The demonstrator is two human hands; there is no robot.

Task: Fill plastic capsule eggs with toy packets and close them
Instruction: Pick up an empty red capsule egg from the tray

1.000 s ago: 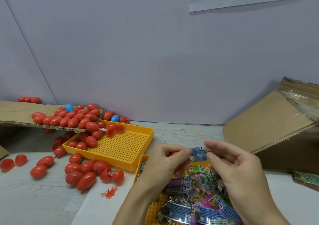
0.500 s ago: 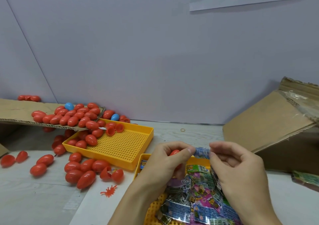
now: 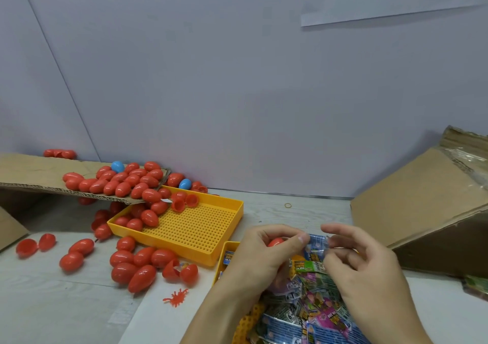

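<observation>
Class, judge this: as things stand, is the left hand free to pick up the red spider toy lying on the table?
Probably not yet: the left hand already grips a red egg. The spider toy lies uncovered just left of that forearm, so nothing else seems to bar the way.

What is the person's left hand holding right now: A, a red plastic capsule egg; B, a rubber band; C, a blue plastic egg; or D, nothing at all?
A: the left hand is curled round a red plastic capsule egg, whose red shell shows between its fingers, while the right hand pinches a blue foil toy packet beside it.
</observation>
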